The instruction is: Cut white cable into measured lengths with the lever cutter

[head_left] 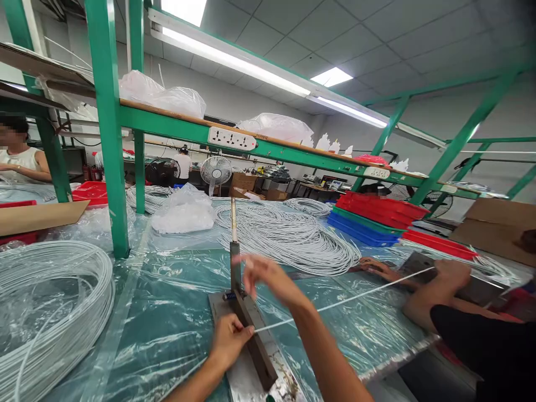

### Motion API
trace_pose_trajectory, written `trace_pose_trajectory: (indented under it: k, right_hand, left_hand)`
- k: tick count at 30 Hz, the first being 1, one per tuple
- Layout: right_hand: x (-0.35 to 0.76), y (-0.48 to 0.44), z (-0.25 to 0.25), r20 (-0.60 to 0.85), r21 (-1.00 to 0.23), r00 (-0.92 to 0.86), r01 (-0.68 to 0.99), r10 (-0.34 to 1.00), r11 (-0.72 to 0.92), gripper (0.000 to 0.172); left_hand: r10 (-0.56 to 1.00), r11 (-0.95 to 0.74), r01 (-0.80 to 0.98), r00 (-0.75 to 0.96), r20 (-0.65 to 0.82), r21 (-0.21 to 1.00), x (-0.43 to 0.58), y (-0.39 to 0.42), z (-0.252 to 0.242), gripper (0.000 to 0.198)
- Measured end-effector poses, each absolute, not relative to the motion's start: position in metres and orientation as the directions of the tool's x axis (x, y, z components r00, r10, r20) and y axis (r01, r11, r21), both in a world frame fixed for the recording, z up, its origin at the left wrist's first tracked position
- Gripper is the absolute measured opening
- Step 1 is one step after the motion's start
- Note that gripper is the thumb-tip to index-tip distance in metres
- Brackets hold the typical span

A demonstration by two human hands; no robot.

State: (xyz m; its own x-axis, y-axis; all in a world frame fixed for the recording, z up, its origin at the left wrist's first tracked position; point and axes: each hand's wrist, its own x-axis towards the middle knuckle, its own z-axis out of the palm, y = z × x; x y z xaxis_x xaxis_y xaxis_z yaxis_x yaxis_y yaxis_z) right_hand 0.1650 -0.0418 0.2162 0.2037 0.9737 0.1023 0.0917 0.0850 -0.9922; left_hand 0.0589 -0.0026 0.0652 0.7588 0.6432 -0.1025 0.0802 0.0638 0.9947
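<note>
Pinching thin white cable [335,305] between thumb and fingers of left hand [228,338], lower centre of frame. Can't tell how much extends past the pinch. Runs right and up from there, partly hidden by right forearm [330,357], to co-worker's closed hand [452,274] at right of frame. Looks straight, near taut.

Holding the pinch just beside long dark metal bar [260,360] of a lever fixture, above silver metal base plate [240,379]. Can't tell if touching the bar.

With right hand [272,279], hovering mid-frame, loosely spread and motion-blurred; gripping nothing visible. Overlaps the area by upright dark metal handle [235,262]; can't confirm contact.

Judging from this, at the positioning step: lining up cable across the fixture. Probably not working the lever yet.

For next move: hold left pinch steady, keep fingertips clear of the bar, get a full grip on the handle before applying any force. Match pull with far end, too. Watch for sag, or for slipping out of the pinch.
</note>
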Motion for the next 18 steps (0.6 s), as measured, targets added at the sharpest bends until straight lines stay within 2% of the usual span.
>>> trace_pose_trajectory:
  k: [1, 2, 4, 11, 15, 18]
  right_hand:
    - [0.177, -0.026, 0.228, 0.144, -0.985, 0.376, 0.142, 0.916, 0.097, 0.046]
    - [0.190, -0.009, 0.237, 0.157, -0.983, 0.466, 0.159, 0.871, 0.092, 0.050]
    - [0.215, 0.024, 0.248, 0.126, -0.986, 0.559, 0.164, 0.819, 0.040, 0.056]
    - [0.247, 0.087, 0.237, -0.079, -0.994, 0.494, 0.028, 0.866, -0.106, 0.069]
    - [0.242, 0.077, 0.245, -0.123, -0.992, 0.507, -0.041, 0.853, -0.119, 0.066]
    - [0.235, 0.046, 0.263, -0.133, -0.991, 0.488, -0.076, 0.863, -0.109, 0.073]
  left_hand:
    - [0.658, 0.052, 0.079, 0.747, -0.094, 0.995, 0.060, -0.002, 0.064, 0.048]
    - [0.673, 0.040, 0.083, 0.734, -0.088, 0.996, 0.061, -0.001, 0.063, 0.049]
    - [0.700, 0.020, 0.100, 0.709, -0.085, 0.995, 0.063, 0.001, 0.061, 0.049]
    - [0.774, -0.076, 0.206, 0.629, -0.073, 0.976, 0.064, 0.000, 0.063, 0.033]
    - [0.783, -0.163, 0.326, 0.617, -0.079, 0.931, 0.060, -0.004, 0.076, 0.025]
    - [0.763, -0.194, 0.373, 0.638, -0.099, 0.907, 0.057, -0.005, 0.083, 0.023]
